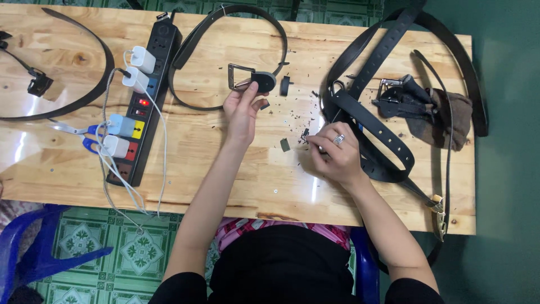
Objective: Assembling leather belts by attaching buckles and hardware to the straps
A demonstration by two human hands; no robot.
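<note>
The black leather belt end with its square metal buckle [247, 79] lies mid-table, pinched by the fingers of the left hand [243, 110]. The right hand [332, 152] curls narrowly around something small and dark, too small to identify, beside a heap of black leather belts [371, 121]. A black power strip [147, 101] lies to the left on the pale wooden table [225, 174].

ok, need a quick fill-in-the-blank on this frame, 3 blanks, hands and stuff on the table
1. The left hand holds the end of a black belt by its metal ____.
2. The right hand wears a ____ on one finger.
3. White chargers are plugged into the black ____ lying on the wooden table, with blue-handled scissors beside it.

Missing words: buckle; ring; power strip
</note>
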